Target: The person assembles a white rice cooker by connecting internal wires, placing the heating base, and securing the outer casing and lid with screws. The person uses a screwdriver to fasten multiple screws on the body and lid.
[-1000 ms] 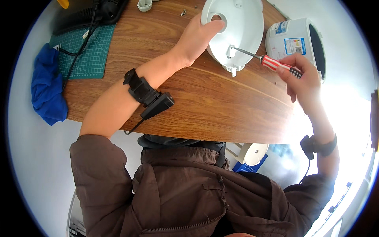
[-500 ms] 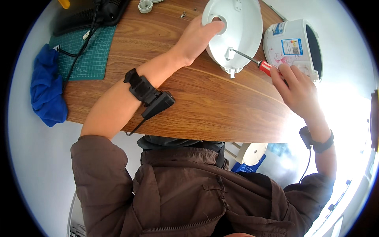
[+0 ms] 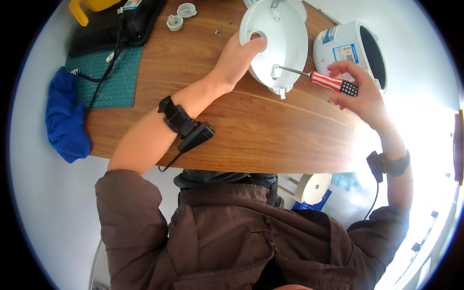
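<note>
At the top centre, a white oval plastic cover (image 3: 289,41) is tilted with its hollow inner side showing. My left hand (image 3: 233,62) is closed on its left edge, the thumb at the round hole and the other fingers hidden behind. A screwdriver (image 3: 328,81) with a red-and-white striped, star-patterned handle lies across to the cover, its tip at a small white bracket (image 3: 276,71) inside. Around the handle my right hand (image 3: 366,94) is open, fingers and thumb spread apart; the handle shows between them.
Behind my right hand stands a white round appliance body (image 3: 323,50) with a dark opening. Small white round parts (image 3: 186,10) and loose screws (image 3: 218,30) lie left of the cover. Farther left are a green cutting mat (image 3: 116,89), a blue cloth (image 3: 66,116) and a black device (image 3: 92,41) with cables.
My right hand has opened from its grip on the screwdriver's handle, uncovering it. The screwdriver tip stays at the bracket. The view has shifted slightly.
</note>
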`<action>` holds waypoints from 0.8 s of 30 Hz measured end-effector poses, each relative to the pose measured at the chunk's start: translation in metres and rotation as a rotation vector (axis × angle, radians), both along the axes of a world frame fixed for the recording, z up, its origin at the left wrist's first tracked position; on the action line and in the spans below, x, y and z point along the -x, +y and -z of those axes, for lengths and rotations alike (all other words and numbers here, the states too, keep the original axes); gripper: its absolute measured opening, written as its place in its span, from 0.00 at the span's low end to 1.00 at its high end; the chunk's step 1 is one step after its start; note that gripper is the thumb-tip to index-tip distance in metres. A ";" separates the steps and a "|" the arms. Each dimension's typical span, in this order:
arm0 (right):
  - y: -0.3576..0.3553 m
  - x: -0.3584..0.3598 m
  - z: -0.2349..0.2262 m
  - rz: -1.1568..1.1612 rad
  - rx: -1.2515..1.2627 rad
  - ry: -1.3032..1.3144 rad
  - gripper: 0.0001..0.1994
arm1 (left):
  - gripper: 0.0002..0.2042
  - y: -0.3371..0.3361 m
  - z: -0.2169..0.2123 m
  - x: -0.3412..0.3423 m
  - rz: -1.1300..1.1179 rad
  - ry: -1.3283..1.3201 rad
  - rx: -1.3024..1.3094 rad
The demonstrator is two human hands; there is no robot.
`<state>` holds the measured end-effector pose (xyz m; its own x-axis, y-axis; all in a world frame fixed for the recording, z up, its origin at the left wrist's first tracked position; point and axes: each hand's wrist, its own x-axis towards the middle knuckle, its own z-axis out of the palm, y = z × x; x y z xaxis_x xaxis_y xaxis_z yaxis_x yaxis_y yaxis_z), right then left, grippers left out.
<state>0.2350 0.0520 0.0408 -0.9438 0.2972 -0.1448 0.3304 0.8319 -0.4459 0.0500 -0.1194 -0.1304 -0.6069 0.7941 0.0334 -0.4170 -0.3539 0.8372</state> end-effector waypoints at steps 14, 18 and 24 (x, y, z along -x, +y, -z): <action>-0.013 -0.015 0.014 -0.142 -0.202 0.124 0.11 | 0.14 -0.002 0.001 -0.006 -0.044 0.100 -0.007; -0.014 -0.008 0.002 0.471 0.357 -0.139 0.13 | 0.14 -0.001 0.001 -0.006 -0.064 0.145 -0.009; -0.013 -0.006 -0.007 0.039 -0.108 -0.104 0.14 | 0.14 -0.001 -0.007 -0.006 -0.043 0.130 0.000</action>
